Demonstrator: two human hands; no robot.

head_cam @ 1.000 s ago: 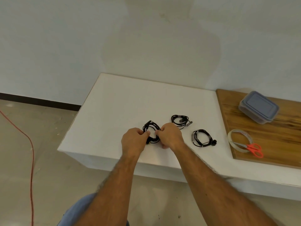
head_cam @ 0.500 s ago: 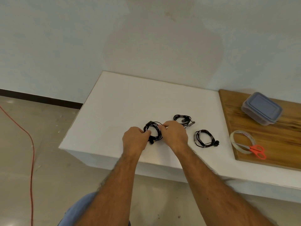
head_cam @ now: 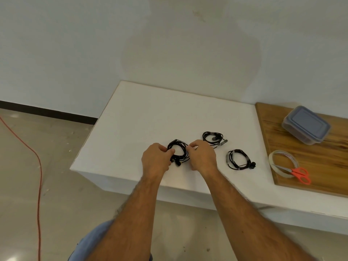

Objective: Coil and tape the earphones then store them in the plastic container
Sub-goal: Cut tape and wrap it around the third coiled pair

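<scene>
A black coil of earphones [head_cam: 178, 150] sits near the front edge of the white table [head_cam: 150, 113], held from both sides. My left hand [head_cam: 155, 160] pinches its left side and my right hand [head_cam: 202, 157] grips its right side. Two more coiled black earphones lie to the right: one further back [head_cam: 212, 137] with a grey plug, one nearer [head_cam: 238, 161] with a band of tape on it. The plastic container [head_cam: 306, 127], lid on, rests on the wooden board [head_cam: 320, 166] at the far right.
A roll of clear tape [head_cam: 273, 157] and red-handled scissors [head_cam: 299, 174] lie on the wooden board in front of the container. An orange cable [head_cam: 38, 166] runs across the floor at the left. The wall stands behind the table.
Both hands stay on the same coil. My right hand's fingers have shifted up along the coil's right side, and the view has drifted slightly.
</scene>
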